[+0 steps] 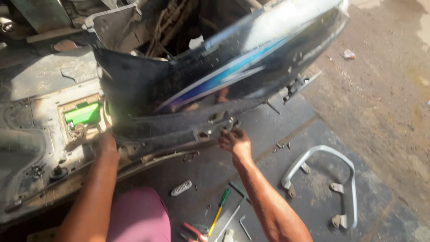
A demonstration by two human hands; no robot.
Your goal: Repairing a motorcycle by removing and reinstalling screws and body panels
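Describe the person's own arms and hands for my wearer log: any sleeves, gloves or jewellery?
Both forearms are bare with no sleeves in view. The left hand and the right hand wear no gloves, and no watch, ring or wristband shows. Both arms look lean, and the hands look smudged. Pink clothing shows beneath them.

This is a rough, open-air motorbike repair spot. Above the gripping hands stands a stripped scooter with a dark blue plastic body panel [224, 67] and exposed wiring. Below them, on the dusty concrete floor [389, 116], lie a green-and-yellow-handled screwdriver [220, 207], red-handled pliers [193, 231], a bent steel hex key [244, 226], loose screws [281, 146], and a removed silver metal grab rail [324, 183].
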